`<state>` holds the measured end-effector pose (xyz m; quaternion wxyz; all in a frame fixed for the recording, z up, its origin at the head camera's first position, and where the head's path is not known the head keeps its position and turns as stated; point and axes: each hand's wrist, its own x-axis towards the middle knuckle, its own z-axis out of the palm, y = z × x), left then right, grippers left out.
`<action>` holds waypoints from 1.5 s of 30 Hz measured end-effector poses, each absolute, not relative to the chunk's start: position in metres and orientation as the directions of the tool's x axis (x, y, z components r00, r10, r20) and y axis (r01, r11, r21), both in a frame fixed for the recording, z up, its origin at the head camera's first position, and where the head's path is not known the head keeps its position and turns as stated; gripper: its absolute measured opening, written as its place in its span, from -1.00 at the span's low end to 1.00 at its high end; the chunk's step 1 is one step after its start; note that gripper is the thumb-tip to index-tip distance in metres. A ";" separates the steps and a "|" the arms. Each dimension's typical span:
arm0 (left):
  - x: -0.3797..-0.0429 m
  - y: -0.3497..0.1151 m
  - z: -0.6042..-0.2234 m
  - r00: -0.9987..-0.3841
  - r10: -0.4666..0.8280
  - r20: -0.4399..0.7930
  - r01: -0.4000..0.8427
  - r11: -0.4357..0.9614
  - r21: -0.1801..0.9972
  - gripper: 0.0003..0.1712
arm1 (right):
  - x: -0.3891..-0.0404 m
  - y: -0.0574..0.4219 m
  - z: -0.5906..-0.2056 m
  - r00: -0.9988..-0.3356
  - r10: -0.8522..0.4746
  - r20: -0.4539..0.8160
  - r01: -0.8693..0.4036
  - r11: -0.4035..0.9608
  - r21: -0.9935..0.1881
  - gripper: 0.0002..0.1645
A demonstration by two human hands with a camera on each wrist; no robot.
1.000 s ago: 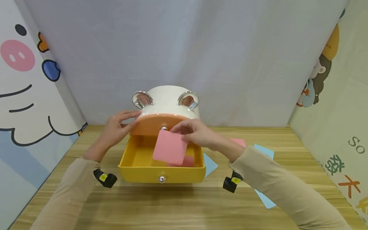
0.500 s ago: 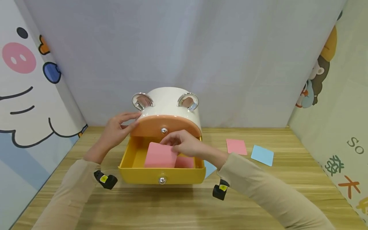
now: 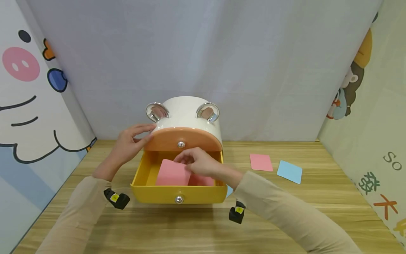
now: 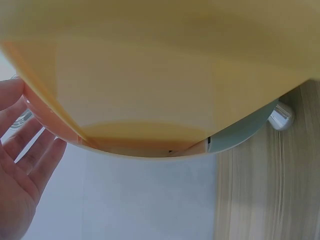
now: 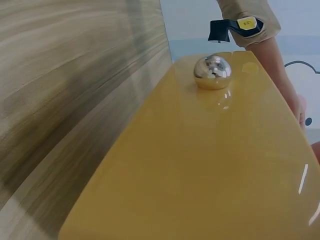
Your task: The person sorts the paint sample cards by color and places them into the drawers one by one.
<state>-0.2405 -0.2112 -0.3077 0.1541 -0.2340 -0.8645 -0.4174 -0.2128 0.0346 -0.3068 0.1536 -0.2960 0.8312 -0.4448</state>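
A white desktop drawer box (image 3: 184, 111) with chrome ears has an orange upper drawer (image 3: 165, 139), closed, and a yellow lower drawer (image 3: 152, 194), pulled out. Inside the yellow drawer, my right hand (image 3: 201, 162) pinches a pink square card (image 3: 172, 173) at its upper right corner. The card stands tilted, its lower edge hidden behind the drawer front. Another pink card (image 3: 203, 180) lies to its right in the drawer. My left hand (image 3: 128, 144) rests on the box's left side, thumb near the orange front. In the left wrist view its fingers (image 4: 47, 157) look fairly straight.
On the wooden table (image 3: 203, 233), a pink card (image 3: 261, 162) and a blue card (image 3: 289, 171) lie right of the box. Part of another blue card (image 3: 229, 191) shows beside the yellow drawer. A curtain (image 3: 253, 70) hangs behind.
My right hand has moved left and down into the yellow drawer with the pink card, whose lower edge has dropped behind the drawer front. My left hand has stayed in place.
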 end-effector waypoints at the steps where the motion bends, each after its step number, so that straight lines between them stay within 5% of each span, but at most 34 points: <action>1: -0.240 -0.211 -0.308 -0.843 0.276 0.462 0.533 0.543 0.649 -0.59 | -0.213 0.034 -0.308 -0.772 -0.636 -0.002 -0.357 0.436 -0.826 -0.62; 20: -0.240 -0.211 -0.307 -0.828 0.275 0.489 0.554 0.537 0.636 -0.62 | -0.219 0.083 -0.286 -0.739 -0.665 0.108 -0.409 0.315 -0.856 -0.67; 28: -0.240 -0.209 -0.306 -0.824 0.279 0.493 0.558 0.546 0.625 -0.62 | -0.240 0.162 -0.283 -0.853 -0.515 0.081 -0.304 0.365 -0.880 -0.55; 37: -0.240 -0.210 -0.307 -0.818 0.279 0.502 0.566 0.542 0.621 -0.63 | -0.267 0.248 -0.342 -0.964 -0.257 -0.074 -0.081 0.546 -0.834 -0.31; 45: -0.239 -0.209 -0.307 -0.825 0.275 0.494 0.558 0.534 0.635 -0.63 | -0.274 0.267 -0.393 -0.985 -0.020 -0.172 0.119 0.645 -0.755 0.04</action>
